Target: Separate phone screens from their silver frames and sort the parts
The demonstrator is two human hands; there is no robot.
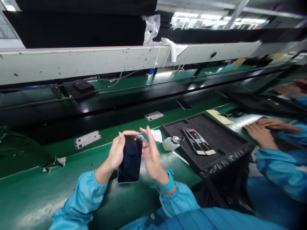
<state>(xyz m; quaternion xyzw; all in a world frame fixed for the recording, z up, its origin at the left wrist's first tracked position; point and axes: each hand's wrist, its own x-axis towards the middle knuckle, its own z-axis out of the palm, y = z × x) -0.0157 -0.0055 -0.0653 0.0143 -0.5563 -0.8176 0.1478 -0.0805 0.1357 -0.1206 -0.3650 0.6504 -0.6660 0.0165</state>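
A smartphone [130, 161] with a dark glossy screen is held upright above the green bench. My left hand [116, 151] grips it along its left side and top edge. Beside its upper right corner is my right hand [153, 156], fingers stretched out and spread; whether a fingertip touches the corner is hard to tell. A small shiny bit of film [139, 137] shows at the top right corner. Just right of my right hand stand a white bottle [170, 144] with a metal cap and a crumpled white wipe [157, 135].
A black foam tray [226, 153] holds several phone screens [198, 142]. Metal phone frames [88, 139] and a dark phone [183, 103] lie along the bench's far side. At right, a co-worker's hands [262, 132] rest on the worktop near a yellow sheet [219, 117].
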